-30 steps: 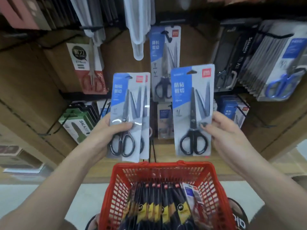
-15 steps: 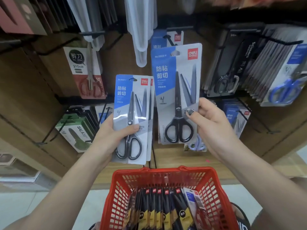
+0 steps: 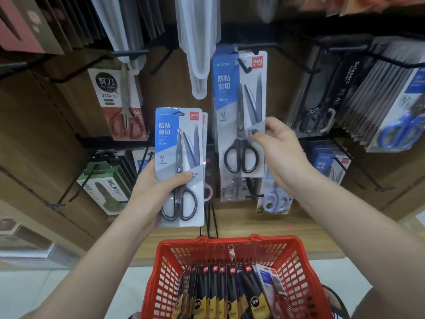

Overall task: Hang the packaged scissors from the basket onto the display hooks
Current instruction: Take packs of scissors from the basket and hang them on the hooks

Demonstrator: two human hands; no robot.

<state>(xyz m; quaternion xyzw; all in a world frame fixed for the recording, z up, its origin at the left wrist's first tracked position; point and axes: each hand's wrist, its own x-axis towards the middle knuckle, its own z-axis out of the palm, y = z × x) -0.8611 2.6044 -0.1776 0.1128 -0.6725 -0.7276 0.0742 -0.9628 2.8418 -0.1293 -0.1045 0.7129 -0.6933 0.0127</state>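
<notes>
My right hand [image 3: 279, 155] pinches the right edge of a blue-and-white scissors pack [image 3: 240, 111], whose top hole sits at a black display hook [image 3: 247, 67] on the wooden wall. My left hand [image 3: 151, 192] grips two more identical scissors packs [image 3: 179, 166] lower and to the left, held upright. The red basket [image 3: 227, 247] sits below, at the bottom centre, holding several black-and-yellow packs and one blue pack [image 3: 271, 282].
Other hooks carry goods: a red-and-white scissors card [image 3: 119, 104] at left, green boxes [image 3: 103, 185] lower left, black and blue scissors packs [image 3: 377, 107] at right, white plastic items [image 3: 197, 49] above. A wooden shelf ledge [image 3: 253, 224] runs behind the basket.
My right hand has lifted its pack up and to the left, from level with the left-hand packs to the hook. My left hand has stayed nearly in place.
</notes>
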